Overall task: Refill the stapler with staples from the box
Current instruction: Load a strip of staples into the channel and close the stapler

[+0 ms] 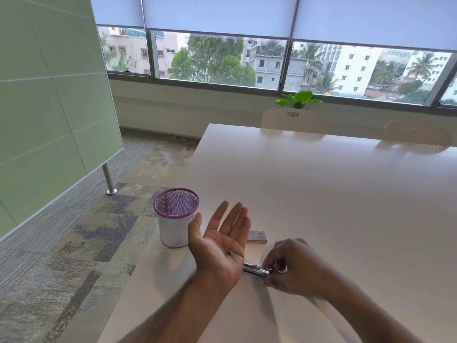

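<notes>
Head view: right hand point(294, 266) grips the stapler point(256, 268), pointing toward the flat-open left hand point(220, 246); staple box point(257, 237) just beyond both.

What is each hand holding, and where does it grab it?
The right hand grips the stapler around its rear end. The left hand is open, with a small bit of staples resting on its palm.

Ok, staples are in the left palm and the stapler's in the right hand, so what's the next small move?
Probably bring the left hand toward the stapler. The small staple strip lies loose on the open palm, while the right hand grips the stapler; whether its tray is open cannot be seen.
</notes>
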Tool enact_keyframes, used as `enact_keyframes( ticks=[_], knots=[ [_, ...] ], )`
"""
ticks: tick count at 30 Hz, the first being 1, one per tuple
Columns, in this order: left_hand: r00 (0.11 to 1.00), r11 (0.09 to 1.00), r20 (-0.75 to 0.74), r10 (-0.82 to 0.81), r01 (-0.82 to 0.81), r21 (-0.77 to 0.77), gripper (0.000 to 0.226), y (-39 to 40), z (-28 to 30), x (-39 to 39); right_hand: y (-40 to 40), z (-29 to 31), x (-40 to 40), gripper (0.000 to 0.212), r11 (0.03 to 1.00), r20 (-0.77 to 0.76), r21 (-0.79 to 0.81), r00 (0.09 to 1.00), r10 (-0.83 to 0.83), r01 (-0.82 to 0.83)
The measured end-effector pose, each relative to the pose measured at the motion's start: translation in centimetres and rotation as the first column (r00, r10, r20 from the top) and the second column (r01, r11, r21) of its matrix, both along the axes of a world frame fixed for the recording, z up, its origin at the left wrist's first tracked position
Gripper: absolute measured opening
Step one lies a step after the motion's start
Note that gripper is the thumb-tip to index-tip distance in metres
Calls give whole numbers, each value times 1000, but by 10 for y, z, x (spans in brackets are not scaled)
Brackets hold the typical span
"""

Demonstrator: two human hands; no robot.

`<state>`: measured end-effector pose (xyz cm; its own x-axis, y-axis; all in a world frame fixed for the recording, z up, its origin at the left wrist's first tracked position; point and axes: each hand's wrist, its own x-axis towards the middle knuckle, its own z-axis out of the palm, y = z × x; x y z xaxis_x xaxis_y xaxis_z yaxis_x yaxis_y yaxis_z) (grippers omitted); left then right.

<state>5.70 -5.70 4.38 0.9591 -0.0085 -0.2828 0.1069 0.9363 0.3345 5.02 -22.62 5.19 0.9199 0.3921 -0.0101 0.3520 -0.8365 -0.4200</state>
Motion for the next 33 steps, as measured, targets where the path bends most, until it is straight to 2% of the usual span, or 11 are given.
enact_keyframes(
  ticks=[4, 10, 13, 16, 19, 23, 27, 33],
  knots=[
    [1000, 1000, 10, -10, 10, -1, 66, -1, 1, 0, -3, 3, 0, 32, 1000, -14, 1, 1000, 6, -6],
    [998, 1000, 63, -15, 17, -24, 64, 1, 11, -3, -5, 9, 0, 43, 992, 87, 126, 996, -17, 6],
    [990, 999, 142, 28, -26, -21, 59, 11, 29, -1, -6, 12, -1, 40, 992, 74, 125, 997, -1, -9],
    [969, 993, 227, 94, -106, 42, 53, 33, 53, 8, -8, 15, 2, 30, 973, 56, 227, 996, -66, 52],
    [949, 964, 273, 156, -206, 167, 46, 61, 72, 20, -9, 14, 12, 14, 932, 60, 340, 986, -156, 127],
    [956, 854, 258, 136, -246, 459, 38, 87, 81, 42, -10, 4, 24, 5, 919, 31, 335, 972, -232, 208],
    [964, 716, 244, 105, -244, 655, 34, 97, 74, 58, -11, -7, 34, 19, 923, 14, 286, 962, -272, 257],
    [957, 372, 287, 44, -282, 884, 31, 94, 61, 65, -10, -15, 44, 34, 954, 69, 200, 968, -242, 224]
  ],
)
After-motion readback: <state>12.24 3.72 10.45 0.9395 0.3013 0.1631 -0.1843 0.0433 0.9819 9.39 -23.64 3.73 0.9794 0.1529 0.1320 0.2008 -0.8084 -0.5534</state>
